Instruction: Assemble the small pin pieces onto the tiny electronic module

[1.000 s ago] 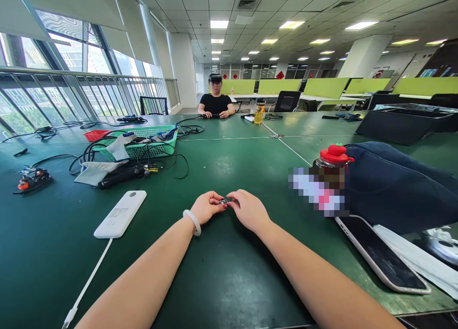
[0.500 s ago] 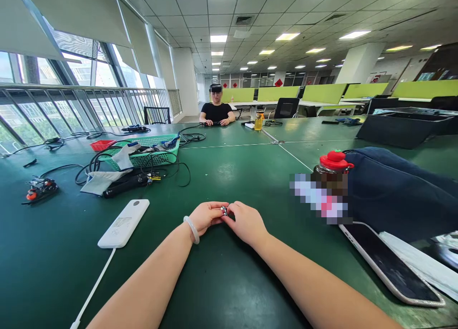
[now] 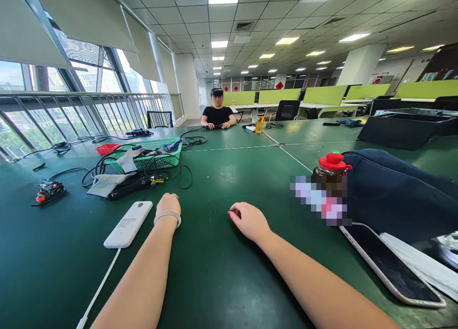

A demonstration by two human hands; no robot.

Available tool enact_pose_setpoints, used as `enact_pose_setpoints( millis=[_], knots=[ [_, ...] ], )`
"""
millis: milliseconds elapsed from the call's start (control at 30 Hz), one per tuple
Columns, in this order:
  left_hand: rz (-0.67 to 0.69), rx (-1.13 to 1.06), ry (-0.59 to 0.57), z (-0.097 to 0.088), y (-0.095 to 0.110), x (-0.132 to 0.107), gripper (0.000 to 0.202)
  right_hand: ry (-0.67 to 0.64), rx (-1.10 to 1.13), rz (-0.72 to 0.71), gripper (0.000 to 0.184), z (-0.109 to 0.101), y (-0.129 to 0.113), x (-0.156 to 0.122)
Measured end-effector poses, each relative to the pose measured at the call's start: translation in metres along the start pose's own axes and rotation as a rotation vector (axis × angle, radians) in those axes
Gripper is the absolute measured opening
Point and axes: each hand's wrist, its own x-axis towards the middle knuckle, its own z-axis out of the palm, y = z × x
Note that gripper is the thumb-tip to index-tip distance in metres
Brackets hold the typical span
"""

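My left hand (image 3: 169, 205) is held low over the green table (image 3: 214, 262), just right of a white power bank (image 3: 128, 225). Its fingers are curled in and face away from me, so whatever they hold is hidden. A pale bangle (image 3: 168, 216) circles that wrist. Farther right, my right hand (image 3: 249, 220) rests on the tabletop, thumb and forefinger curved with a small gap between them and nothing visible in it. The small shiny metal piece seen earlier does not show.
A green basket (image 3: 161, 163) with cables and gloves stands ahead on the left. To the right are a red-lidded jar (image 3: 334, 162), a dark blue bag (image 3: 397, 190) and a tablet (image 3: 390, 262). Another person (image 3: 218, 114) sits across the table.
My hands were together around a small shiny metal piece. They have parted: the left has moved left toward the power bank, while the right has stayed nearly in place.
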Motion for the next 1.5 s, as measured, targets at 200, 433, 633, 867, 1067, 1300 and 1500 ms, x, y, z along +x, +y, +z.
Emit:
enact_pose_setpoints(
  millis=[200,433,633,867,1067,1300,1500],
  knots=[
    [-0.051,0.178,0.001,0.005,-0.010,0.005,0.024,-0.051,0.032,0.059,0.023,-0.002,0.002,0.001],
    [-0.046,0.222,0.016,0.010,-0.012,0.011,0.023,-0.058,0.059,0.077,0.021,0.001,0.005,0.001],
    [-0.006,0.070,0.051,0.015,-0.012,0.015,0.027,-0.073,0.074,0.059,0.021,0.002,0.002,0.001],
    [0.035,-0.202,-0.101,0.029,0.002,0.011,0.031,-0.164,0.160,0.016,0.017,0.011,0.002,0.003],
    [0.237,-0.630,-0.441,0.054,0.062,-0.046,0.028,-0.153,0.109,0.032,0.028,0.019,0.006,0.008],
    [0.256,-0.913,-0.660,0.049,0.090,-0.084,0.026,-0.161,0.189,0.018,0.011,0.019,0.005,0.010],
    [0.258,-0.820,-0.518,0.052,0.075,-0.065,0.030,-0.115,0.147,0.018,0.009,0.018,0.006,0.010]
  ],
)
